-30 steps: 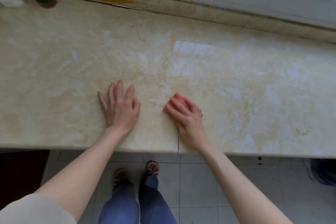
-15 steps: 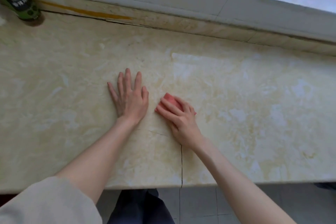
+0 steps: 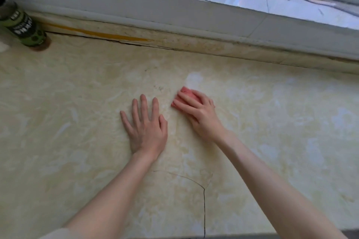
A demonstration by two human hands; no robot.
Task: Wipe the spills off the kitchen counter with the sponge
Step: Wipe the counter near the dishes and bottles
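Note:
A pink sponge (image 3: pixel 185 93) lies on the cream marble counter (image 3: pixel 272 122), mostly covered by my right hand (image 3: pixel 200 114), whose fingers curl over it and press it down. Only the sponge's far left corner shows. My left hand (image 3: pixel 146 128) rests flat on the counter just to the left, fingers spread, holding nothing. A few small dark specks (image 3: pixel 158 87) mark the surface just beyond my left hand.
A green bottle (image 3: pixel 21 25) stands at the far left against the back ledge. A grey window sill (image 3: pixel 213 13) runs along the back. A thin crack (image 3: pixel 204 209) crosses the counter near its front edge.
Both hands have slid away from the front edge toward the back ledge, the right one carrying the sponge with it. The camera has leaned in over the counter.

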